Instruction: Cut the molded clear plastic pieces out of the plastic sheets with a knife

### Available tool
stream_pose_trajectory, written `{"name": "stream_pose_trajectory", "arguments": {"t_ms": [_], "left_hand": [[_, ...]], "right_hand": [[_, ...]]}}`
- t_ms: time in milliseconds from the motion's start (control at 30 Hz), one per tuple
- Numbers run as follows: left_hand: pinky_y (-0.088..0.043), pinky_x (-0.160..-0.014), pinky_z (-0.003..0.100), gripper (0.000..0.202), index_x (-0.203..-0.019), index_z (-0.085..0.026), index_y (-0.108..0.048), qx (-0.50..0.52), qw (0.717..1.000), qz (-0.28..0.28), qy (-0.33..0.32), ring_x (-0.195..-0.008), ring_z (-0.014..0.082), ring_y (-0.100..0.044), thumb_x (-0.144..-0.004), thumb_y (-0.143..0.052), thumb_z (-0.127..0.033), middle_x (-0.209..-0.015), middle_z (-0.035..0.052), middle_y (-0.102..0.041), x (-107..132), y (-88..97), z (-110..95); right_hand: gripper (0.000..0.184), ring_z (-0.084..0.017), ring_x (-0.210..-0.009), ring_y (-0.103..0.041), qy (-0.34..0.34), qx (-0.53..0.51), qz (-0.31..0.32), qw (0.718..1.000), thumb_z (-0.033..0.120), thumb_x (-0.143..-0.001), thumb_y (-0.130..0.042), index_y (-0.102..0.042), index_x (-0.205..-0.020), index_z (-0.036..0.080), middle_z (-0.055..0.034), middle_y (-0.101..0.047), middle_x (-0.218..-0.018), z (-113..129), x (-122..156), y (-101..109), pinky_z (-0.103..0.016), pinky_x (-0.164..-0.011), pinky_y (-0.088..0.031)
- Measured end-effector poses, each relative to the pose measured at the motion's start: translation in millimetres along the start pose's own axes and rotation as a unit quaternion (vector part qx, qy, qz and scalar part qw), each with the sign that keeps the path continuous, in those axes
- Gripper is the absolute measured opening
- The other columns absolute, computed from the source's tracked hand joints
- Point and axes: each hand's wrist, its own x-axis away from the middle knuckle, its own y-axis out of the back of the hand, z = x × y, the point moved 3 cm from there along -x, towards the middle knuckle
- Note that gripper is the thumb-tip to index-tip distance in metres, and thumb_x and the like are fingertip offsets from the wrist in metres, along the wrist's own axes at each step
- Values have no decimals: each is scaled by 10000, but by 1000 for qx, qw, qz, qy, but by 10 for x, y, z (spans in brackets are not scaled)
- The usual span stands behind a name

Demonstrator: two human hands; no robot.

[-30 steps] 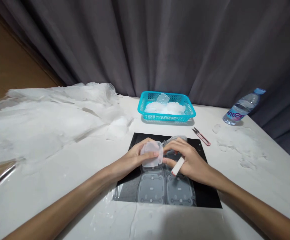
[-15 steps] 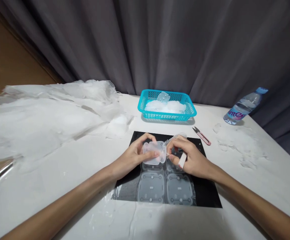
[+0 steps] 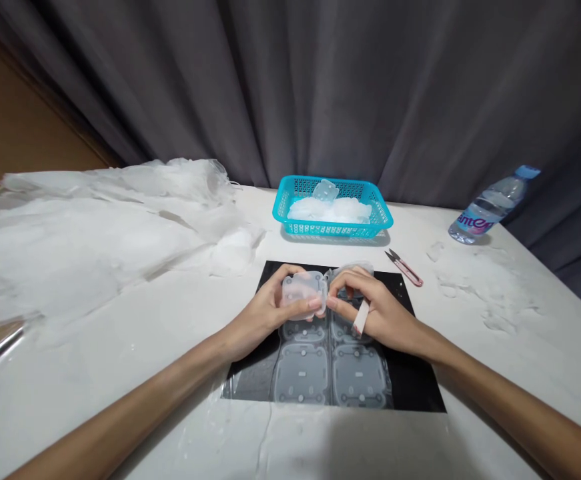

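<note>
My left hand (image 3: 265, 313) grips a clear plastic piece (image 3: 303, 291), lifted off a clear moulded sheet (image 3: 327, 370) that lies on a black mat (image 3: 415, 387). My right hand (image 3: 373, 310) pinches the right edge of the same piece with thumb and forefinger. A small white tool with a pink tip (image 3: 361, 317) is tucked under its other fingers. Both hands are closed and meet at the far end of the sheet.
A turquoise basket (image 3: 383, 217) with several clear plastic pieces stands behind the mat. Pink thread snips (image 3: 405, 268) lie to its right. A water bottle (image 3: 490, 203) lies at the far right edge. Crumpled clear plastic (image 3: 95, 227) covers the table's left; scraps (image 3: 475, 290) litter the right.
Both hands with the plastic piece have shifted slightly away from me along the sheet. The white tool has swung more upright in my right hand.
</note>
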Motion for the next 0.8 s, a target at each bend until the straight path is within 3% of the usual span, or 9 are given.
{"name": "stream_pose_trajectory", "arguments": {"t_ms": [167,333,467,567,667,800], "left_hand": [[-522,-732,217,569,-1131,-230,-532,-11,999,-37,-17,-785,116,-655,-747,-945,-305,-916,-37,-686,6,-28,-17],[-520,-784,249,523,-1128,-237,-522,-5,1000,-13,-1,-825,135,-668,-792,-914,-326,-962,-18,-709,38,-69,-3],[-501,-766,249,471,-1085,-224,-537,-24,1000,6,12,-812,141,-656,-800,-898,-327,-914,-18,-704,54,-82,-68],[-470,-713,245,405,-1037,-202,-568,-72,996,37,28,-764,142,-619,-807,-875,-333,-831,-24,-665,60,-82,-149],[-418,-652,225,345,-990,-189,-588,-127,989,59,37,-725,123,-561,-818,-846,-340,-803,-38,-613,57,-53,-192],[-448,-684,238,366,-1060,-194,-576,-119,989,66,61,-738,138,-586,-822,-819,-328,-790,-35,-646,42,-29,-159]], "right_hand": [[97,-175,-858,-560,-14,38,46,998,269,-1015,-616,-589,-933,225,-16,-562,-926,-4,8,28,-318,-784,-461],[120,-193,-867,-543,65,122,69,988,195,-1011,-544,-485,-915,236,-19,-570,-900,40,31,-2,-308,-739,-439],[132,-224,-838,-538,112,261,11,959,123,-952,-506,-463,-899,236,-46,-590,-881,-17,26,-26,-337,-716,-400],[161,-231,-782,-532,71,332,-89,936,100,-918,-505,-449,-862,239,-49,-595,-833,-140,-10,33,-348,-687,-365],[179,-226,-778,-552,37,319,-123,939,106,-893,-546,-445,-835,242,-38,-608,-823,-226,-46,84,-338,-676,-364],[191,-203,-769,-556,66,265,-100,957,99,-868,-567,-446,-820,239,-18,-601,-824,-190,-63,98,-322,-692,-389]]}}
